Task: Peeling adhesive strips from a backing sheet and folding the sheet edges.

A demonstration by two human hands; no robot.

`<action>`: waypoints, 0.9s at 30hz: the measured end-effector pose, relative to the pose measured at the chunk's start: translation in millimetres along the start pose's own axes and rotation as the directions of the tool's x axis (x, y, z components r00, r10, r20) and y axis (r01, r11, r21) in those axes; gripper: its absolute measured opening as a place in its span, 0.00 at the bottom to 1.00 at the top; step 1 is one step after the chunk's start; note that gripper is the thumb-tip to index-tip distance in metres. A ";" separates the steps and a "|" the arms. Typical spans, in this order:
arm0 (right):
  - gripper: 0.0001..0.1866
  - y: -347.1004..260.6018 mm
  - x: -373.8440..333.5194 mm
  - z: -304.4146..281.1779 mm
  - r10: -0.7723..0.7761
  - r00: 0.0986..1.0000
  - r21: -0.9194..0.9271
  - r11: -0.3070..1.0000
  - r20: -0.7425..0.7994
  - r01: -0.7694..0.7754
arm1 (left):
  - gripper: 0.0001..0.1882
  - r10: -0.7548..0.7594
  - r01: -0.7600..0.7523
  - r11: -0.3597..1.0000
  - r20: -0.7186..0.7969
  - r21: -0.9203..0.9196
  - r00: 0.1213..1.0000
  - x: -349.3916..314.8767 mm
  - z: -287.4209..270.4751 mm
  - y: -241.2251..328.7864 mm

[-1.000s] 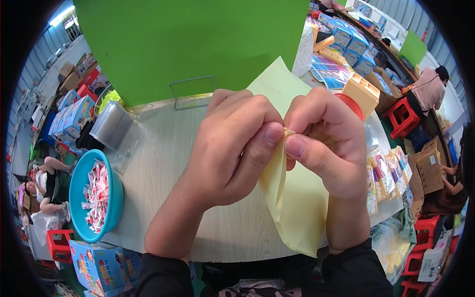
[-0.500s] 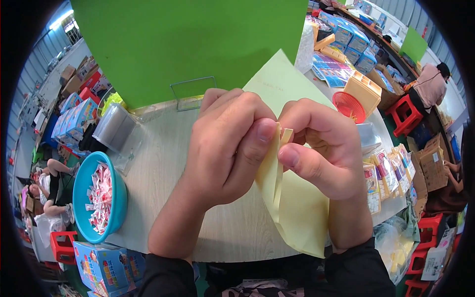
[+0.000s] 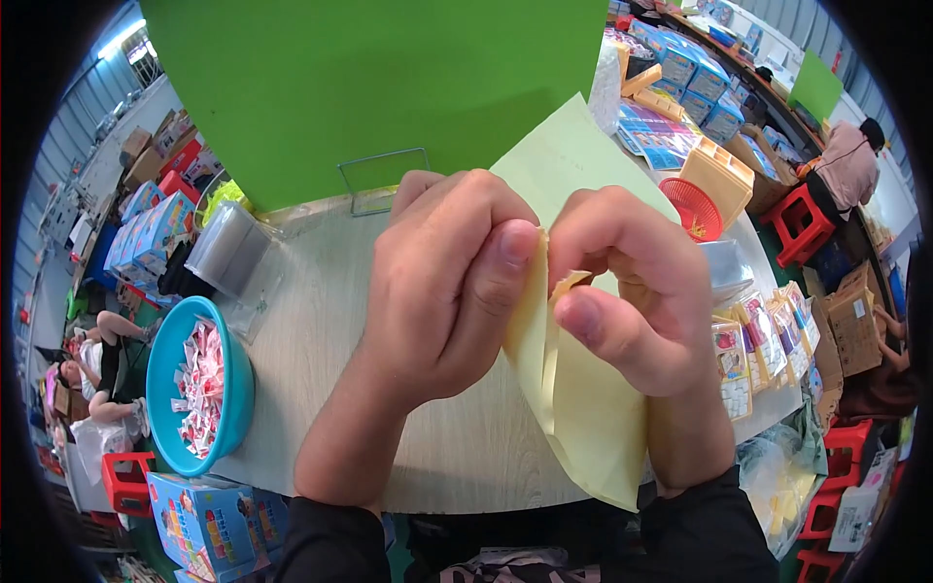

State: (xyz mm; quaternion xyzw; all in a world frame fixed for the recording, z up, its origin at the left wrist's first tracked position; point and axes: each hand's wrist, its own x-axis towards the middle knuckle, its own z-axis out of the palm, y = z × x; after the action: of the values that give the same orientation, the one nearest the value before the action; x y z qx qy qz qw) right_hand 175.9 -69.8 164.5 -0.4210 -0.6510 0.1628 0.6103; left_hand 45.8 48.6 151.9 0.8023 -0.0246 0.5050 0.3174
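Head view: both hands meet above the tabletop (image 3: 321,340) and pinch a pale yellow sheet (image 3: 583,418). The left hand (image 3: 442,282) curls its fingers (image 3: 505,267) over the sheet's upper left edge, thumb pressed against the fold. The right hand (image 3: 632,291) grips the same fold from the other side, its thumb and fingers clenched on a small turned-over corner. The sheet rises behind the fingers toward a green board (image 3: 389,87) and hangs below them, past the tabletop's near edge. Left of the left fingers, well apart, sits a blue bowl (image 3: 165,360) of small red-and-white packets (image 3: 199,389). A stack of clear bags (image 3: 228,253) lies beyond the bowl. A wire stand (image 3: 381,180) stands just behind the left fingers. Right of the right fingers are a red basket (image 3: 692,206) and rows of small card packs (image 3: 748,350).
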 end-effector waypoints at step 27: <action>0.03 13.4 3.3 2.2 -0.256 0.964 -0.094 0.960 0.074 0.263 | 0.08 0.021 -0.021 1.000 -0.008 0.004 1.000 1.8 -4.2 2.0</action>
State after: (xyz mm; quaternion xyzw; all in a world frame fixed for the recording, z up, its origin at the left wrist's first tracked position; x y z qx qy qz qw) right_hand 178.8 -58.7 156.5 -0.3578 -0.7264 0.0602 0.5837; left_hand 42.7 49.7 155.6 0.8005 -0.0308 0.5117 0.3104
